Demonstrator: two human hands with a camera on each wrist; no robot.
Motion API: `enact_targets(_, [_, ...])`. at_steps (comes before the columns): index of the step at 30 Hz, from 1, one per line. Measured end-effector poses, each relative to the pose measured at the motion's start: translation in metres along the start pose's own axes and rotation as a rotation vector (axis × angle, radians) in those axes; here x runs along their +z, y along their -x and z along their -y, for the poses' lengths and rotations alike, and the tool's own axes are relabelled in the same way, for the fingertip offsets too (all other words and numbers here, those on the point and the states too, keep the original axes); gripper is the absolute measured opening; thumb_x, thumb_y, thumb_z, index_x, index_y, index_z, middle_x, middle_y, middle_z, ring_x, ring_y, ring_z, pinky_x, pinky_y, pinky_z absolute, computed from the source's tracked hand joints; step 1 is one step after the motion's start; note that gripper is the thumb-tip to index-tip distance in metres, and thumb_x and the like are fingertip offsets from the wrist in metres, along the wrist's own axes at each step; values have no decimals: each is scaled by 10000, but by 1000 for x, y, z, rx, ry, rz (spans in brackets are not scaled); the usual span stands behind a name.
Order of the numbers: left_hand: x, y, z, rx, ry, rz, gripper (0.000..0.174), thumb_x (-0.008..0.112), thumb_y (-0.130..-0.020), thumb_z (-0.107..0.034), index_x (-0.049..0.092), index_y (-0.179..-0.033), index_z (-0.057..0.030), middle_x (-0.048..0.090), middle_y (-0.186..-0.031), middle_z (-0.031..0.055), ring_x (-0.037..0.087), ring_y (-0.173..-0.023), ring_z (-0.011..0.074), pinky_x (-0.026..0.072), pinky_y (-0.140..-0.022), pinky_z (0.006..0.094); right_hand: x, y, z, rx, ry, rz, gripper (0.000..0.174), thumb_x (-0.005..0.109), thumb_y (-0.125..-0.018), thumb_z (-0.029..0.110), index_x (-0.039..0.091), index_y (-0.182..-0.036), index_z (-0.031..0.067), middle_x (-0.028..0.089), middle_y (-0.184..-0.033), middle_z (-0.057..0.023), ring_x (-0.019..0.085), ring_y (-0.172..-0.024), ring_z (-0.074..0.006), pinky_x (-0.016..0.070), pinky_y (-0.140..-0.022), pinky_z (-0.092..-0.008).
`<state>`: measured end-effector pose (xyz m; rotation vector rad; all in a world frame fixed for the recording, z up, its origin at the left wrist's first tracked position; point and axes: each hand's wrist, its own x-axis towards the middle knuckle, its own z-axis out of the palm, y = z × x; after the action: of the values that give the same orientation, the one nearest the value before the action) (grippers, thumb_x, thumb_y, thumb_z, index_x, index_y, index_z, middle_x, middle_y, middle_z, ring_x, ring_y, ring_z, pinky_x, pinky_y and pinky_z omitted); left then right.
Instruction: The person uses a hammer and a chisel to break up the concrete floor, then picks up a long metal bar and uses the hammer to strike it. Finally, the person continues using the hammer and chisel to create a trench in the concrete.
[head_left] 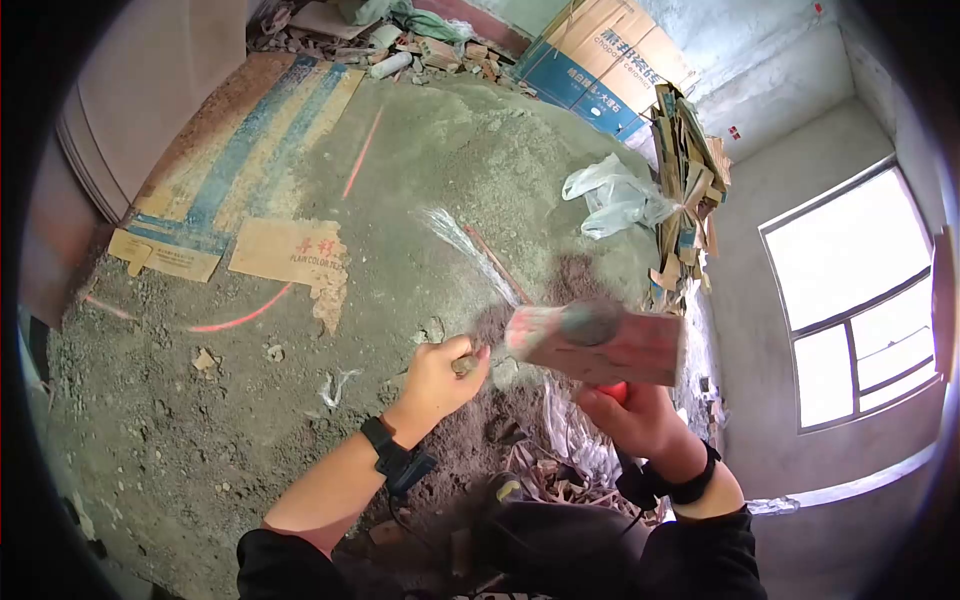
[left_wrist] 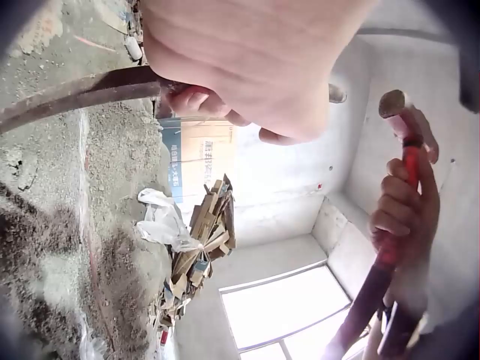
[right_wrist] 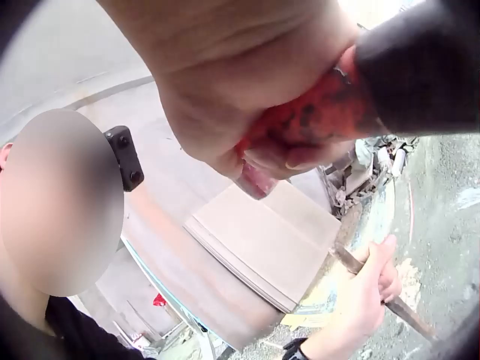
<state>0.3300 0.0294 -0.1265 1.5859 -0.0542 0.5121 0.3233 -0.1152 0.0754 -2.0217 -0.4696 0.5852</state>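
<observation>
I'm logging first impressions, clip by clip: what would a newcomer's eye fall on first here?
Probably the red-handled hammer, looming right of centre in the head view, held in the right hand; left of it, the left hand grips a bar. Next, likely the glaring window at the head view's right, then the blue-and-tan carton near its top.
</observation>
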Motion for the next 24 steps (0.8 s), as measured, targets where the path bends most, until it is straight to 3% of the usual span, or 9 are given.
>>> enact_targets(3, [0,0,-6,-13,-50,12,259,665,-747,-154,484,-615,-24,473,-494,171,517,-441,331,383,-405,344,9,-10,-20,-199,271,-12,281,642,-820,167,574,-994,-42,618,-865,-135,567,-768,-127,469,-682,-288])
enact_targets(4, [3,1,-2,17,-14,-17,278,667,-748,-156,471,-602,-24,471,-493,170,510,-439,335,378,-399,344,5,-12,-26,134,536,51,298,659,-809,250,591,-897,-27,595,-693,-139,564,-646,-146,458,-586,-303])
enact_targets(7, [2,-1,3,19,-12,-28,262,666,-742,-142,475,-607,-24,479,-508,172,509,-459,346,380,-404,344,-3,-10,-3,161,528,-23,331,659,-799,304,596,-835,-19,542,-568,-138,531,-537,-163,433,-517,-332])
enact_targets(12, [-2,-5,-4,-85,-131,35,137,648,-718,-83,532,-670,-27,512,-565,181,529,-531,364,416,-448,342,3,-12,-29,-311,275,-138,258,649,-783,135,576,-994,6,614,-908,-153,592,-823,-190,464,-718,-310])
enact_targets(13, [2,-3,1,-9,-48,1,156,638,-729,-55,508,-657,-9,505,-564,171,487,-485,307,402,-449,315,2,-21,-35,-223,530,60,246,647,-776,125,578,-979,4,615,-877,-146,598,-804,-210,465,-714,-312])
enact_targets(15, [9,5,0,55,47,-21,177,628,-740,-27,484,-645,10,498,-563,160,444,-439,249,388,-449,288,-4,-21,-3,459,585,122,236,640,-784,122,572,-977,4,611,-859,-132,593,-781,-176,466,-694,-291])
enact_targets(19, [8,1,-8,79,-43,5,212,620,-755,-18,456,-621,-5,459,-532,149,447,-426,244,377,-434,301,-29,-9,10,431,571,-4,211,621,-803,133,591,-973,12,608,-857,-122,583,-756,-144,462,-656,-286])
enact_targets(23, [10,1,-3,46,-79,46,162,637,-728,-42,496,-652,-15,486,-546,154,493,-466,281,398,-446,314,-29,-2,-11,-26,112,-244,165,584,-822,128,632,-961,51,604,-889,-131,578,-744,-118,454,-631,-292])
enact_targets(24, [11,0,-3,42,-83,68,120,635,-713,-52,526,-675,-24,519,-565,167,548,-504,327,422,-457,338,-25,-17,-12,-346,381,-108,170,602,-800,131,628,-948,50,604,-853,-147,589,-712,-156,462,-629,-303])
